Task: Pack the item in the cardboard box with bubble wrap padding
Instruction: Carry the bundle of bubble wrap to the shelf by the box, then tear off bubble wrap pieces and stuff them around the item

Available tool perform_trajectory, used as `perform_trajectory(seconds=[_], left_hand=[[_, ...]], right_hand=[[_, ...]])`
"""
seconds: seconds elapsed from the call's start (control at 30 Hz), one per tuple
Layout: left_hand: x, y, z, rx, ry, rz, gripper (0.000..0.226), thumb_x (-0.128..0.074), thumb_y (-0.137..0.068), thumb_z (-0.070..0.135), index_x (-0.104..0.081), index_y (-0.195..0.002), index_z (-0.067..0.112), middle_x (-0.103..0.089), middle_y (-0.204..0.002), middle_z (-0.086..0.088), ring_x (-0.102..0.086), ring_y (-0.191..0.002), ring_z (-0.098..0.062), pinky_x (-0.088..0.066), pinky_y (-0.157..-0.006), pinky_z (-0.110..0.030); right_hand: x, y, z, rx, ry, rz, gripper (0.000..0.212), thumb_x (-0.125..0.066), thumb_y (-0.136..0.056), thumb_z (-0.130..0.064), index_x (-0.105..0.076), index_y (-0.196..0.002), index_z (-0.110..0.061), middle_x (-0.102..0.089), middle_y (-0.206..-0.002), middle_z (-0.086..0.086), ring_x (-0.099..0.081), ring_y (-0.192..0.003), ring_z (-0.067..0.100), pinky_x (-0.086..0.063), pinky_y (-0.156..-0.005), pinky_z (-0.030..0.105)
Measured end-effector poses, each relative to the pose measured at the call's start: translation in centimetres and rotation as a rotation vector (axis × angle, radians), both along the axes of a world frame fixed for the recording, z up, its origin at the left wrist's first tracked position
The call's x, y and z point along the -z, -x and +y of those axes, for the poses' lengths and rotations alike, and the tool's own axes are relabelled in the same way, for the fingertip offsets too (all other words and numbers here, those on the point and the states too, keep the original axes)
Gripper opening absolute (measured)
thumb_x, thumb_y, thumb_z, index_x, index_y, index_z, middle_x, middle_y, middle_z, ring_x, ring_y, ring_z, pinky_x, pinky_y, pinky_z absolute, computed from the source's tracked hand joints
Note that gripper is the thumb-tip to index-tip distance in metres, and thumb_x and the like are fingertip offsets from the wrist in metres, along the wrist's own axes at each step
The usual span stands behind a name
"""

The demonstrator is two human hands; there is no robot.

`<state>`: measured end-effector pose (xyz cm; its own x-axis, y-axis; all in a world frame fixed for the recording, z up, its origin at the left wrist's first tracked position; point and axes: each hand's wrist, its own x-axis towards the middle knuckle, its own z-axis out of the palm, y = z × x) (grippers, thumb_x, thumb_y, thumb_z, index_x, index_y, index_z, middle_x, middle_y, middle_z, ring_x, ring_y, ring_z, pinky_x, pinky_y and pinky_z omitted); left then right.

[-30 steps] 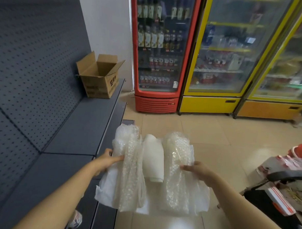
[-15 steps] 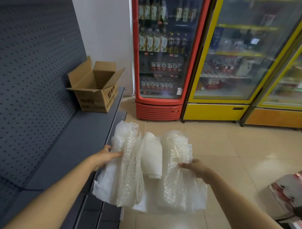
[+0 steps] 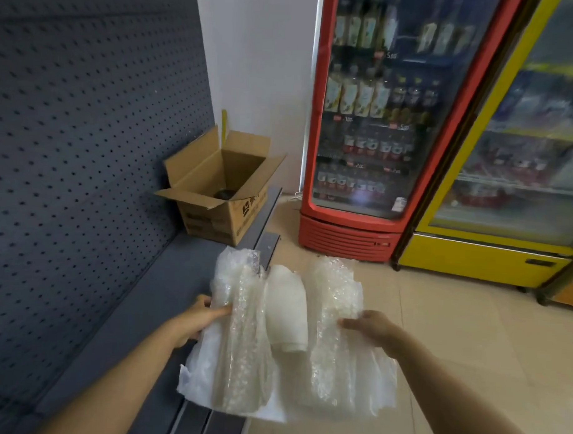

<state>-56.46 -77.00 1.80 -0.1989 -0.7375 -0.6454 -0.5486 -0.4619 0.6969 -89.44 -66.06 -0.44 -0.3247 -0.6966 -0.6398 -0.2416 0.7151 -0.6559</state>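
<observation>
**Two hands hold up a bundle of bubble wrap**

Two hands carry one floppy pile of bubble wrap [image 3: 326, 341] in the air, over the edge of a dark grey shelf [image 3: 139, 312]. The left hand [image 3: 195, 317] grips the left side, with its thumb on top and its fingers tucked under the wrap. The right hand [image 3: 370, 327] pinches the right side, fingers curled onto the plastic. A white rolled item [image 3: 287, 309] lies in the dip in the middle of the wrap, between the two hands, touching the wrap on both sides.

Farther back on the shelf stands the cardboard box [image 3: 224, 195], well apart from the hands. Its flaps are open and something dark sits at the bottom; it is too small to tell what.

Behind stands a red fridge [image 3: 346, 238] full of bottles, with a yellow fridge [image 3: 472, 259] just beside it.
</observation>
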Motion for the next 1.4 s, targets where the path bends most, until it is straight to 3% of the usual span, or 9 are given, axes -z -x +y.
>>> perform_trajectory(seconds=[0.17, 0.33, 0.5, 0.67, 0.73, 0.87, 1.13, 1.3, 1.4], left_hand=[[1.6, -2.9, -3.6, -0.128, -0.025, 0.033, 0.097, -0.072, -0.044, 0.068, -0.042, -0.122, 0.019, -0.060, -0.113, -0.002, -0.060, -0.101, -0.017, -0.053, -0.083, -0.036], [2.7, -6.2, -5.4, -0.317, -0.042, 0.088, 0.061, -0.068, -0.083, 0.048, -0.044, -0.126, 0.013, -0.061, -0.113, -0.007, -0.062, -0.101, -0.023, -0.055, -0.091, -0.044], [3.5, -8.8, -5.1, -0.554, -0.070, 0.086, 0.063, -0.069, -0.084, 0.047, -0.044, -0.129, 0.012, -0.060, -0.100, -0.002, -0.061, -0.084, -0.014, -0.052, -0.060, -0.028], [0.4, -7.2, -4.1, -0.808, -0.086, 0.036, 0.009, -0.051, -0.099, 0.013, -0.059, -0.101, 0.014, -0.056, -0.082, -0.004, -0.056, -0.068, -0.013, -0.052, -0.046, -0.013], [2.4, -8.3, -3.6, -0.924, -0.106, 0.014, 0.021, -0.052, -0.098, 0.015, -0.060, -0.115, 0.003, -0.062, -0.101, -0.014, -0.061, -0.086, -0.026, -0.057, -0.073, -0.021], [5.1, -9.4, -2.7, -1.075, -0.040, 0.104, 0.079, -0.081, -0.068, 0.052, -0.056, -0.131, 0.011, -0.071, -0.112, -0.005, -0.072, -0.091, -0.021, -0.062, -0.074, -0.035], [4.9, -8.8, -4.6, -1.251, 0.067, 0.149, 0.035, -0.072, -0.085, 0.031, -0.063, -0.112, 0.012, -0.073, -0.100, -0.006, -0.072, -0.085, -0.020, -0.060, -0.072, -0.032], [6.1, -9.2, -4.6, -1.307, 0.004, 0.146, 0.086, -0.078, -0.074, 0.048, -0.034, -0.139, 0.012, -0.058, -0.129, -0.011, -0.063, -0.110, -0.028, -0.054, -0.094, -0.044], [6.8, -9.5, -4.1, -1.284, 0.008, 0.119, 0.122, -0.079, -0.048, 0.068, -0.029, -0.146, 0.015, -0.053, -0.138, -0.010, -0.058, -0.119, -0.030, -0.048, -0.102, -0.049]], right_hand=[[0.1, -1.3, -8.9, -0.145, -0.029, 0.037, 0.042, -0.074, -0.080, -0.035, -0.064, -0.104, -0.003, -0.066, -0.103, 0.011, -0.063, -0.087, 0.022, -0.047, -0.064, 0.024], [0.0, -3.7, -18.7, -0.340, -0.035, 0.067, 0.048, -0.075, -0.079, -0.035, -0.066, -0.110, 0.000, -0.067, -0.105, 0.012, -0.063, -0.086, 0.022, -0.046, -0.065, 0.026], [0.8, -8.9, -26.7, -0.581, -0.108, 0.034, 0.072, -0.077, -0.075, -0.040, -0.048, -0.134, -0.009, -0.059, -0.127, 0.011, -0.057, -0.113, 0.028, -0.046, -0.103, 0.043], [2.2, -13.6, -33.0, -0.852, -0.162, -0.047, 0.061, -0.072, -0.083, -0.031, -0.050, -0.131, -0.002, -0.060, -0.119, 0.013, -0.058, -0.106, 0.030, -0.049, -0.095, 0.043], [2.7, -15.2, -35.1, -0.893, -0.126, -0.093, 0.074, -0.076, -0.079, -0.027, -0.042, -0.140, -0.001, -0.052, -0.135, 0.014, -0.052, -0.121, 0.034, -0.043, -0.105, 0.042], [3.2, -18.4, -38.4, -0.979, -0.047, -0.070, 0.071, -0.074, -0.081, -0.025, -0.040, -0.139, -0.001, -0.049, -0.131, 0.013, -0.049, -0.119, 0.030, -0.041, -0.087, 0.034], [5.2, -21.6, -40.9, -1.018, 0.075, 0.080, 0.076, -0.066, -0.087, -0.036, -0.031, -0.147, -0.005, -0.036, -0.150, 0.011, -0.038, -0.136, 0.031, -0.033, -0.108, 0.033], [6.3, -21.8, -41.5, -1.156, 0.106, 0.340, 0.090, -0.057, -0.088, -0.052, -0.012, -0.153, -0.009, -0.021, -0.159, 0.010, -0.026, -0.144, 0.032, -0.027, -0.116, 0.036], [6.6, -21.9, -41.6, -1.192, 0.154, 0.426, 0.088, -0.053, -0.090, -0.053, -0.010, -0.153, -0.009, -0.021, -0.159, 0.010, -0.026, -0.143, 0.032, -0.028, -0.116, 0.037]])
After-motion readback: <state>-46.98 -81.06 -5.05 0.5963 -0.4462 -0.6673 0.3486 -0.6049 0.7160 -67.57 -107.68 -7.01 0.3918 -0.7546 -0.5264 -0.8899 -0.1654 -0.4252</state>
